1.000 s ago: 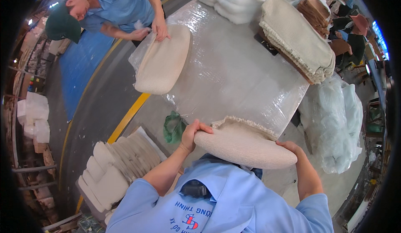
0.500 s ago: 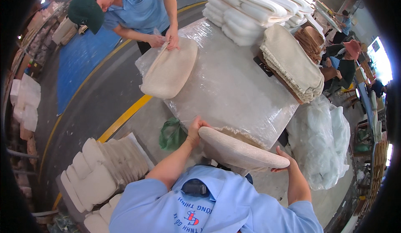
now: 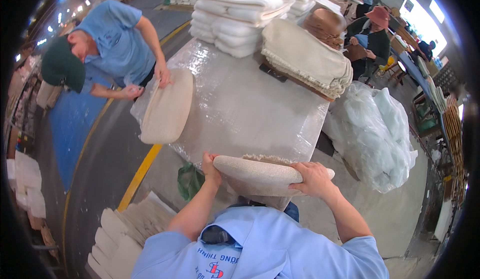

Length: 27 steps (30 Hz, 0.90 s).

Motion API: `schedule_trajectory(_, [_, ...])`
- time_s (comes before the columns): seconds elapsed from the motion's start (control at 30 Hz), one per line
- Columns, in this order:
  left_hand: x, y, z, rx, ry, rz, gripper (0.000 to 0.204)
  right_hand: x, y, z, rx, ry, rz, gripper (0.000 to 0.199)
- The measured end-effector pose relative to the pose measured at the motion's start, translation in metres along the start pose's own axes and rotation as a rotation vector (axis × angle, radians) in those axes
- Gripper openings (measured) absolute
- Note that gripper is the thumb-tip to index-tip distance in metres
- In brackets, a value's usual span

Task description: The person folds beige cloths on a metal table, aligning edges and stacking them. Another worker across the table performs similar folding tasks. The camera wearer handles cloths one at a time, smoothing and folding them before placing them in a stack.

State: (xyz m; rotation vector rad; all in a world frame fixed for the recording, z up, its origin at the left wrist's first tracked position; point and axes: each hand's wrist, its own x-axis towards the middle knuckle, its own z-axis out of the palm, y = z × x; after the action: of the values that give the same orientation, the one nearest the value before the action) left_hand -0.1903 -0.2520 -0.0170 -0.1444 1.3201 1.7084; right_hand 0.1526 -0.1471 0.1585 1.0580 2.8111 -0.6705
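Observation:
A beige fabric-covered seat cushion [image 3: 255, 173] is held on edge at the table's near side, its frayed fabric edge and brown underside facing away from me. My left hand [image 3: 211, 169] grips its left end, with the fingers partly hidden behind it. Over the right part of the rim, my right hand [image 3: 315, 178] is closed, fingers on top and thumb on the near face. The cushion's lower edge is close to the plastic-covered table [image 3: 235, 109].
Across the table's left corner, a co-worker handles another beige cushion [image 3: 169, 106]. White padding [image 3: 240, 9] and beige fabric covers [image 3: 305, 54] are stacked at the back. Clear plastic bags [image 3: 375, 134] bulge at right; stacked cushions [image 3: 125, 234] stand at lower left.
My right hand has gone from the cushion's right tip to a grip over its rim. The cushion now lies more level. The co-worker's hands have moved apart, and my view has shifted.

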Motion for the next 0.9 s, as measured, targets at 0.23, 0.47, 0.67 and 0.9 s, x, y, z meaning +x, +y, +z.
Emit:
schedule_trajectory(0.23, [0.001,0.035,0.166,0.089,-0.203,0.307,0.067,-0.028,-0.018,-0.024,0.347,0.315,0.379,0.048])
schedule_trajectory(0.47, [-0.075,-0.030,0.220,0.596,-0.439,0.662,0.075,-0.016,-0.053,-0.017,0.613,0.502,0.451,0.049])
schedule_trajectory(0.67, [-0.047,-0.042,0.194,0.354,-0.719,0.020,0.068,0.011,-0.016,0.074,1.068,0.369,0.316,0.046])
schedule_trajectory(0.9, [-0.032,-0.036,0.200,0.389,-0.770,0.009,0.070,0.090,0.049,0.067,1.550,0.697,0.241,0.061])
